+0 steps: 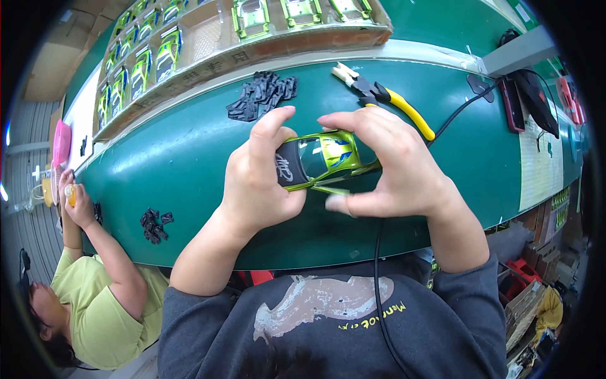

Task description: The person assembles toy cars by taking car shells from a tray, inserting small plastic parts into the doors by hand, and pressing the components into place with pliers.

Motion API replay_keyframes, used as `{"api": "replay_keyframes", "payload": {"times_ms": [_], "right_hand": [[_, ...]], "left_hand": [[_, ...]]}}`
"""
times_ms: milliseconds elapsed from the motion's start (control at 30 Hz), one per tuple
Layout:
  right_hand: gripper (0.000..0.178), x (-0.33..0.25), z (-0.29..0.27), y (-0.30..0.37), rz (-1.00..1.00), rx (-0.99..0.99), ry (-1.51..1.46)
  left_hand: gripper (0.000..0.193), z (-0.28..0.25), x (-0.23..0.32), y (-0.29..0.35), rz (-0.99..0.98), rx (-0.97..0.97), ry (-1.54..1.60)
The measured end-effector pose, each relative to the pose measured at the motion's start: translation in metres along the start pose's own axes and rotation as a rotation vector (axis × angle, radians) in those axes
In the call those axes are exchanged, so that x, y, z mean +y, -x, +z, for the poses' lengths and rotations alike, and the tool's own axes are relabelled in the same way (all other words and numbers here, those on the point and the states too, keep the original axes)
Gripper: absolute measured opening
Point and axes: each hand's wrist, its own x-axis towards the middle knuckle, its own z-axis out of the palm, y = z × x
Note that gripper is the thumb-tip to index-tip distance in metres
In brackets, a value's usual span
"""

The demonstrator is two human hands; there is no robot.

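A glossy lime-green toy car body shell (334,151) with a dark, marked end panel and blue accents is held level above the green table. My left hand (255,170) grips its dark left end, thumb on the near side and fingers at the far side. Around the right end curls my right hand (398,161), its fingers along the far edge and its thumb, slightly blurred, off the near side. Its hidden fingertips leave the exact contact unclear. Just beyond my hands lies a pile of small black plastic parts (262,95), and yellow-handled pliers (379,95) rest near my right hand.
A cardboard tray (237,54) of similar green shells stands at the back. Another small black pile (154,225) lies to the left, near a co-worker's hands (74,201) holding an orange-tipped thing. A black cable (379,271) hangs before me; a phone (512,104) lies right.
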Motion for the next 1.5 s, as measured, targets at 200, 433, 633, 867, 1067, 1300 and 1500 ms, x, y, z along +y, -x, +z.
{"api": "replay_keyframes", "payload": {"times_ms": [200, 433, 633, 867, 1067, 1300, 1500], "right_hand": [[0.07, 0.006, 0.0, -0.001, 0.116, -0.012, -0.208], [0.072, 0.002, -0.01, 0.0, 0.55, -0.183, -0.689], [0.077, 0.023, -0.014, 0.001, 0.492, 0.306, -0.905], [0.07, 0.013, -0.01, -0.004, 0.45, 0.247, -0.718], [0.064, 0.024, -0.013, 0.0, 0.502, 0.231, -0.662], [0.056, 0.019, -0.013, 0.002, 0.446, 0.227, -0.484], [0.051, 0.021, -0.011, 0.003, 0.42, 0.247, -0.479]], "left_hand": [[0.071, -0.007, -0.002, -0.007, 0.031, -0.103, -0.009], [0.042, -0.013, 0.012, -0.017, 0.537, -0.162, -0.298], [0.013, -0.022, -0.017, -0.035, -0.184, 0.201, 0.003], [0.028, -0.112, -0.145, -0.12, -0.629, 0.331, -0.555], [0.04, -0.087, -0.146, -0.141, -0.718, -0.045, -0.971], [0.077, -0.125, -0.194, -0.132, -1.02, -0.009, -1.051], [0.058, -0.138, -0.195, -0.119, -0.641, 0.199, -1.022]]}}
